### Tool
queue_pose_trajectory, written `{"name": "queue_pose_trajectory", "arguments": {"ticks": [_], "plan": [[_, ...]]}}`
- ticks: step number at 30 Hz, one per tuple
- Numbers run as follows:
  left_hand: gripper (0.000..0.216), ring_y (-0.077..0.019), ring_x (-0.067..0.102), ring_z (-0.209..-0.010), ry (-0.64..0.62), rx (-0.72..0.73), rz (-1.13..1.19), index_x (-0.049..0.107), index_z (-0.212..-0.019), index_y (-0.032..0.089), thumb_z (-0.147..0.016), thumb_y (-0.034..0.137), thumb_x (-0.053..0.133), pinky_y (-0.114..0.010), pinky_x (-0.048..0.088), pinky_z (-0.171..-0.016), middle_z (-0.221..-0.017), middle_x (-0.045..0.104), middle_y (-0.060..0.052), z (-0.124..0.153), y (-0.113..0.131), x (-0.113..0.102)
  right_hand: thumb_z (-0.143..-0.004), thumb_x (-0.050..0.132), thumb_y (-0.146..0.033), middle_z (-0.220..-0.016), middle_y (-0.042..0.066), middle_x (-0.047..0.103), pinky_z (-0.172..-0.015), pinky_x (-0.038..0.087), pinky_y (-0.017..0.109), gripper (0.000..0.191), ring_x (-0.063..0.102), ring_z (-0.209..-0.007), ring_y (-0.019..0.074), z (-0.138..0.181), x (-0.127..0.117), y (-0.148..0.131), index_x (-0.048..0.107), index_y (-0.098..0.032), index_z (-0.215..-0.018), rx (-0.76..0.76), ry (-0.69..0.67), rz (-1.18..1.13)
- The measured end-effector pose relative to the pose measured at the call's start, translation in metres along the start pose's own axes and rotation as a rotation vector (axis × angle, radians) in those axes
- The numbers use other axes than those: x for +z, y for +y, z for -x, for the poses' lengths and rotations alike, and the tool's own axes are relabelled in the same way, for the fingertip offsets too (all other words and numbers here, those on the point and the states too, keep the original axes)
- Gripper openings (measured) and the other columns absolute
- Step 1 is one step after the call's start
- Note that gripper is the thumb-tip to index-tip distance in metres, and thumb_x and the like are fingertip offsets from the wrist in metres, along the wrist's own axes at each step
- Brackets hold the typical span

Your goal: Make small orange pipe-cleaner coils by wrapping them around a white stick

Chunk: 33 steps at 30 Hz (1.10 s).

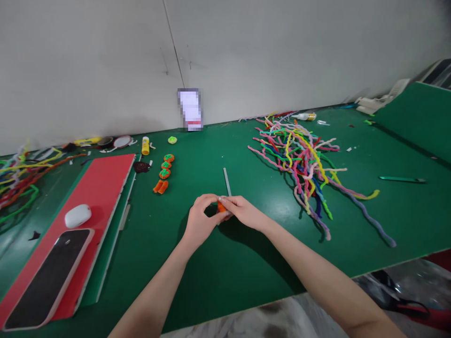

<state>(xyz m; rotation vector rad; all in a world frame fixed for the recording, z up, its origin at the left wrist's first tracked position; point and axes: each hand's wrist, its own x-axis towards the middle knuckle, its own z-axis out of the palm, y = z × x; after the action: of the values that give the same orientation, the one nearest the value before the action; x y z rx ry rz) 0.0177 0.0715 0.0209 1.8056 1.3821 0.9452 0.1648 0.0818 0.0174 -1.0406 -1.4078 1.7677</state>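
My left hand [200,220] and my right hand [243,211] meet over the middle of the green table [225,272]. Both pinch a small orange fuzzy piece [221,207] between their fingertips. A thin grey stick [227,181] pokes out beyond my right fingers, pointing away from me; whether my fingers hold it too I cannot tell. Left of my hands lie several finished orange-and-green fuzzy shapes [165,172] in a row. A heap of coloured pipe cleaners [303,159] spreads to the right.
A red board [95,192] at the left carries a white mouse [78,215] and a dark phone [47,277]. More pipe cleaners [21,173] lie far left. A yellow glue stick [145,145] stands near the wall. A green pen [401,179] lies at the right.
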Motion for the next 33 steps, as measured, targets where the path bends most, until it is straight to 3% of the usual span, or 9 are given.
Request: {"name": "queue_pose_trajectory", "arguments": {"ticks": [17,25,33], "plan": [[0.030,-0.0190,0.054,-0.091,-0.001,0.106,-0.130,0.062,-0.088,0.022,-0.062,0.008,0.060,-0.038,0.046,-0.082,-0.093,0.061,-0.002,0.003,-0.004,0.000,-0.074,0.057,-0.045,-0.061,-0.002,0.051,-0.061,0.044,0.026,0.032,0.051,-0.059,0.0100,0.005,0.001,-0.011,0.056,-0.013,-0.072,0.039,-0.043,0.003],[0.028,-0.0198,0.054,-0.088,0.108,0.256,-0.265,0.060,-0.092,0.022,-0.065,0.013,0.062,-0.037,0.046,-0.079,-0.090,0.063,-0.003,0.006,-0.003,0.004,-0.077,0.054,-0.043,-0.063,0.000,0.056,-0.062,0.046,0.027,0.030,0.055,-0.060,0.0111,0.005,0.000,-0.009,0.054,-0.014,-0.072,0.031,-0.046,0.029],[0.025,-0.0207,0.052,-0.087,0.102,0.238,-0.363,0.061,-0.089,0.019,-0.065,0.010,0.059,-0.036,0.044,-0.079,-0.088,0.062,-0.004,0.006,-0.004,0.004,-0.082,0.048,-0.043,-0.067,0.002,0.058,-0.061,0.047,0.026,0.030,0.059,-0.062,0.0127,0.007,-0.001,-0.002,0.056,-0.014,-0.077,-0.018,-0.031,0.190]]}}
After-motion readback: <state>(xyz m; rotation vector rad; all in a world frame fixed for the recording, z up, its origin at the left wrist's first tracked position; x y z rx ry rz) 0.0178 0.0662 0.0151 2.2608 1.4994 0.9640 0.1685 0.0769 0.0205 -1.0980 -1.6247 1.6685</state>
